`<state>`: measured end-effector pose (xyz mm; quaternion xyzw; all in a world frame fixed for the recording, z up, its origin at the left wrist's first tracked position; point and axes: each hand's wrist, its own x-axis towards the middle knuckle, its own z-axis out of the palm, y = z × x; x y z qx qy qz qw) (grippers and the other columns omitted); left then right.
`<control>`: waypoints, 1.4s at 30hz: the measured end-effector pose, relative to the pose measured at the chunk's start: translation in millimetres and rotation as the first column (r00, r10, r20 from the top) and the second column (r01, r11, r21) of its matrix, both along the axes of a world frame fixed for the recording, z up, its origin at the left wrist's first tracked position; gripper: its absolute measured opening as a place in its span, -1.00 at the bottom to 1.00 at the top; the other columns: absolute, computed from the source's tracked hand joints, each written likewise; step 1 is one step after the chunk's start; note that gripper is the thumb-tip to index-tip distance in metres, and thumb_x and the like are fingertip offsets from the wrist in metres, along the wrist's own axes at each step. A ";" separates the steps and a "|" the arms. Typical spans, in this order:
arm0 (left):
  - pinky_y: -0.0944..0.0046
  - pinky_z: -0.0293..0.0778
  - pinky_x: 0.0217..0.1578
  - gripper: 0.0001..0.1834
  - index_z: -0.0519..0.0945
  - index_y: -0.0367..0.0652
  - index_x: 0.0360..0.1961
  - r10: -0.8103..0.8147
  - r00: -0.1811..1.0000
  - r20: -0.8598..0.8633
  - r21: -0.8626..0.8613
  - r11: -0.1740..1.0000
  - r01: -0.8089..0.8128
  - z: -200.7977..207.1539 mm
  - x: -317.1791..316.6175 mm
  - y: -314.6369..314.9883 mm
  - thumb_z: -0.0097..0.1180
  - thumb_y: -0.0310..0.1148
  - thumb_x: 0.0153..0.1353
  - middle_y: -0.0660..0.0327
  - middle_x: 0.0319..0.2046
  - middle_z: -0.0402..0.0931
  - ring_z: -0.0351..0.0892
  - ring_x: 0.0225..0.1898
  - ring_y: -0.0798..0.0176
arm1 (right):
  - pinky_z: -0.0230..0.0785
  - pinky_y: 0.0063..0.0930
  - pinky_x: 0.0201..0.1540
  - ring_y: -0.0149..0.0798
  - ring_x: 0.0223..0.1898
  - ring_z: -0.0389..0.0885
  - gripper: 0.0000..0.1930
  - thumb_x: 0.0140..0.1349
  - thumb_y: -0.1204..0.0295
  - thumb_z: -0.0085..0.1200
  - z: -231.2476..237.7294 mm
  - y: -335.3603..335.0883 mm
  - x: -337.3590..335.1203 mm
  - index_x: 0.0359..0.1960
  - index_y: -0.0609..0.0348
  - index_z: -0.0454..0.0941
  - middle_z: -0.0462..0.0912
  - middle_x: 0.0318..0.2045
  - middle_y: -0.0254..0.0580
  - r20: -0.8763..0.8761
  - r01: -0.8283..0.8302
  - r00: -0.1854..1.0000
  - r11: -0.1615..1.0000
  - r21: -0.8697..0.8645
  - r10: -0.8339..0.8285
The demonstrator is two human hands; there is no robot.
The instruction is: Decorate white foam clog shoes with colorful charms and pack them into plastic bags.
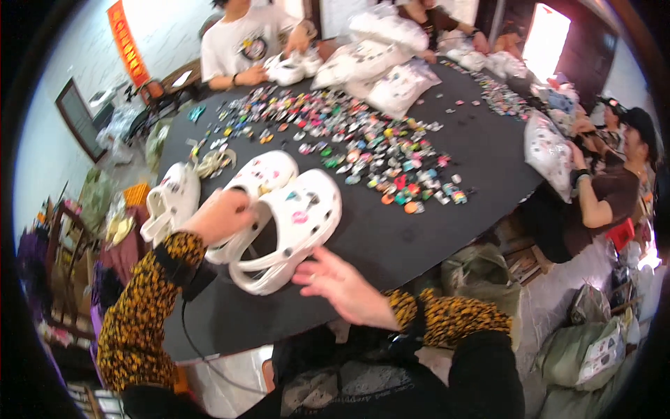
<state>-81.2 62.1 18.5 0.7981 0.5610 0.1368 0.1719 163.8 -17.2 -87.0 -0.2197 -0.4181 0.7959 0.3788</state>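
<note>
Two white clogs with holes and small decorations sit side by side before me, the near clog [317, 216] and the far clog [269, 174]. My left hand [220, 215] is closed at their heel end, its fingers curled inward on the near clog's edge; the fingertips are hidden. Beside the near clog's right side lies my right hand [342, 286], open with fingers apart, the tips at the sole. Another white clog [174, 195] stands to the left. Beyond the pair spreads a heap of small colourful shoe charms [356, 133].
The black table [419, 244] has a curved edge. White plastic bags [391, 70] are piled at the far side. Across the table a person [244, 42] handles white clogs; another person [614, 174] sits at the right with a bag. A cable [192, 335] hangs at the near left.
</note>
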 end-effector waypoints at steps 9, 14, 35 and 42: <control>0.05 0.43 -0.33 -0.56 0.50 -0.39 -0.46 0.275 0.962 -0.003 0.051 0.960 -0.274 -27.3 -15.6 2.9 0.21 -0.12 0.00 -0.15 -0.44 0.55 0.57 -0.32 -0.13 | 0.33 -0.46 -0.01 -0.27 0.09 0.42 -0.39 0.37 0.40 -0.18 -3.3 -7.8 -27.8 0.35 0.32 -0.15 0.34 0.17 -0.01 0.016 -0.038 0.999 0.999 0.004 0.038; -0.05 0.37 -0.30 -0.78 0.43 -0.36 -0.48 0.266 0.964 -0.028 0.145 0.955 -0.259 -25.9 1.7 -2.7 0.07 -0.37 0.02 -0.19 -0.45 0.51 0.49 -0.30 -0.26 | 0.35 -0.48 -0.06 -0.28 0.07 0.43 -0.40 0.34 0.42 -0.15 1.8 -4.2 -22.8 0.33 0.33 -0.11 0.37 0.14 -0.03 0.042 -0.044 0.998 0.998 -0.045 0.046; 0.03 0.40 -0.34 -0.95 0.51 -0.28 -0.45 -0.080 0.997 0.007 0.241 0.968 0.076 -23.6 -1.8 -18.3 0.09 -0.52 0.03 -0.03 -0.49 0.46 0.47 -0.34 -0.13 | 0.41 -0.58 -0.21 -0.49 -0.27 0.54 -0.67 0.27 0.56 -0.16 64.4 1.9 28.8 0.07 0.35 0.37 0.53 -0.19 -0.28 0.194 -0.256 0.959 0.919 0.299 0.204; 0.13 0.40 0.01 -0.65 0.53 -0.28 -0.16 0.047 0.991 0.128 0.326 0.941 -0.087 -34.2 -14.3 -33.5 0.15 -0.59 -0.06 0.00 -0.12 0.53 0.48 -0.04 -0.08 | 0.43 -0.57 -0.18 -0.51 -0.27 0.56 -0.74 0.26 0.58 -0.13 65.2 17.9 35.5 -0.04 0.32 0.48 0.58 -0.26 -0.30 0.235 -0.168 0.970 0.867 0.469 0.061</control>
